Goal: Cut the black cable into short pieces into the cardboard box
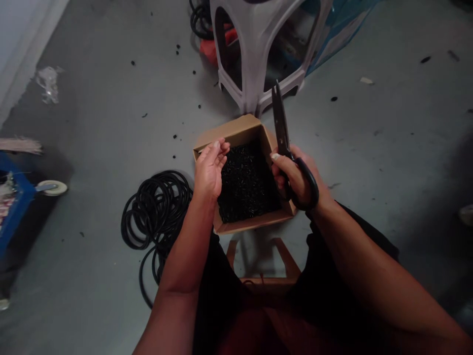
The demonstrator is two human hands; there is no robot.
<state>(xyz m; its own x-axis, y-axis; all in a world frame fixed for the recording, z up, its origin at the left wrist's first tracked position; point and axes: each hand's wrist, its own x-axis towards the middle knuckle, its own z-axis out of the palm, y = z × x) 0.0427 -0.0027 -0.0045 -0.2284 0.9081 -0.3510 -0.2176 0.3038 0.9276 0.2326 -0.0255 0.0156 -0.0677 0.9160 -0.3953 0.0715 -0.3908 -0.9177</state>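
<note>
A pair of scissors (pixel 283 125) with black handles is gripped in my right hand (pixel 295 175), its blades pointing up and away from me. My left hand (pixel 212 165) hovers over the left side of a cardboard box (pixel 240 227), palm turned up. Its fingers are loosely curled and somewhat apart, and I see nothing in them. Many small, short black pieces (pixel 244 182) fill the lower part of the box. Beside my left forearm, a coil of black tubing or cable (pixel 158 207) lies on the floor.
A pale plastic stool (pixel 253 44) stands just beyond the box, with a blue container (pixel 340 29) behind it. At left is a blue wheeled frame (pixel 15 202) with a caster (pixel 51 188). Small black bits dot the grey floor (pixel 111 123). Crumpled clear plastic (pixel 49 84) lies far left.
</note>
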